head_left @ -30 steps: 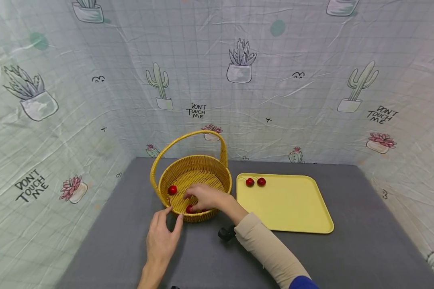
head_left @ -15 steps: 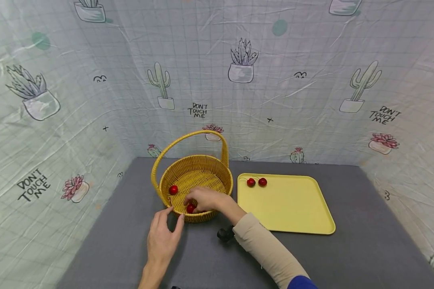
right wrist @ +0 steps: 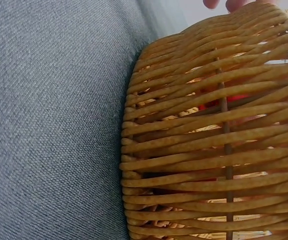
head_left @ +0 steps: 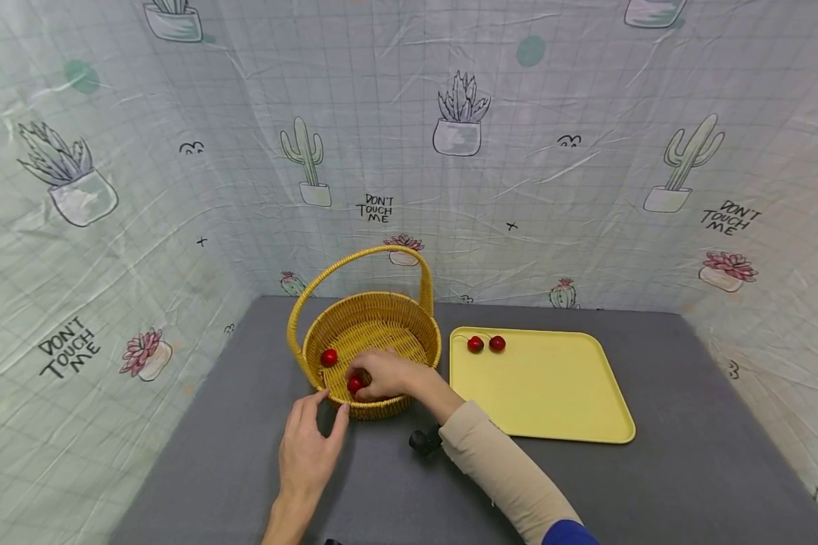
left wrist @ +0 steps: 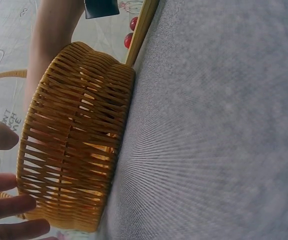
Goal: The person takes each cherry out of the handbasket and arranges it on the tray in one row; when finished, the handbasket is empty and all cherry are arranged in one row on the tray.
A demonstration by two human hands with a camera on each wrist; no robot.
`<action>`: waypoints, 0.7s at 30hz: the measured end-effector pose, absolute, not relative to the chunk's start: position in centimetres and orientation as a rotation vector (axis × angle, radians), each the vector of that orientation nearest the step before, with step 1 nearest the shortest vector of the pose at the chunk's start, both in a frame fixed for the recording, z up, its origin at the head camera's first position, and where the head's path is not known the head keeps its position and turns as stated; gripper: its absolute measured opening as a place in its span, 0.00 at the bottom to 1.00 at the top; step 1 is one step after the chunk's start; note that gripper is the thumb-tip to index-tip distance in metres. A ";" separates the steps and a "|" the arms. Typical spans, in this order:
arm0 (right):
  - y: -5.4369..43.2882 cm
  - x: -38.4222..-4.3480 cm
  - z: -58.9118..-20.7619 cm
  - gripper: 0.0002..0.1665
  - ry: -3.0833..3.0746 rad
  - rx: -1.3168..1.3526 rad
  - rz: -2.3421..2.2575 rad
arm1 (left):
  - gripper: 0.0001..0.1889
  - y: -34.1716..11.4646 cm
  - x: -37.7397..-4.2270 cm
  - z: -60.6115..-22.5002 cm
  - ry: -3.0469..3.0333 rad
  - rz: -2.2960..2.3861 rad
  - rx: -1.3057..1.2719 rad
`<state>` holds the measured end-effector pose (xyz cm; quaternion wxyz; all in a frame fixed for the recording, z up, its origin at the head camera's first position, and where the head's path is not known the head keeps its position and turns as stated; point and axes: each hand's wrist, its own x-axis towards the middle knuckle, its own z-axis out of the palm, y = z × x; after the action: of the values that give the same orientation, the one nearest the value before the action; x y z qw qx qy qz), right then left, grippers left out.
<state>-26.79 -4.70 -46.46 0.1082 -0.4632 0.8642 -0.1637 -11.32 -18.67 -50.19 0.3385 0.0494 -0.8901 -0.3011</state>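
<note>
A round yellow wicker basket (head_left: 364, 303) with a tall handle stands on the table. My right hand (head_left: 388, 375) reaches inside over the near right rim, thumb and fingers pinching a red cherry (head_left: 355, 384). Another cherry (head_left: 329, 357) lies by the basket's left wall. Through the weave in the right wrist view, patches of red show, partly hidden. My left hand (head_left: 307, 446) is at the near left rim, fingers spread and fairly straight, fingertips at the edge. In the left wrist view its fingers (left wrist: 14, 205) lie beside the basket wall (left wrist: 74, 140).
Right of the basket lies a yellow tray (head_left: 545, 386) with two stemmed cherries (head_left: 485, 344) in its far left corner. A black device (head_left: 424, 441) sits under the right wrist. A patterned cloth (head_left: 395, 151) hangs behind and at the sides of the grey table (head_left: 382, 484).
My right fingers have closed on the cherry at the near side of the basket, and it has shifted slightly up and left. The left hand stays at the rim.
</note>
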 end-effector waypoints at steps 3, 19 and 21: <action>-4.6 -26.7 -46.3 0.22 2.566 -1.366 -0.544 | 0.21 -18.6 -11.3 -50.2 -2.318 -0.778 0.127; -2.5 -27.3 -45.0 0.19 2.515 -1.273 -0.865 | 0.21 -18.6 -11.4 -50.3 -2.316 -0.774 0.121; -2.1 -27.3 -44.8 0.19 2.498 -1.244 -0.914 | 0.21 -18.6 -11.4 -50.3 -2.316 -0.776 0.118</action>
<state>-27.32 -2.07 -44.82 0.1025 -0.4215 0.8462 -0.3096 -11.38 -18.60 -50.27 0.3411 0.0452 -0.8903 -0.2982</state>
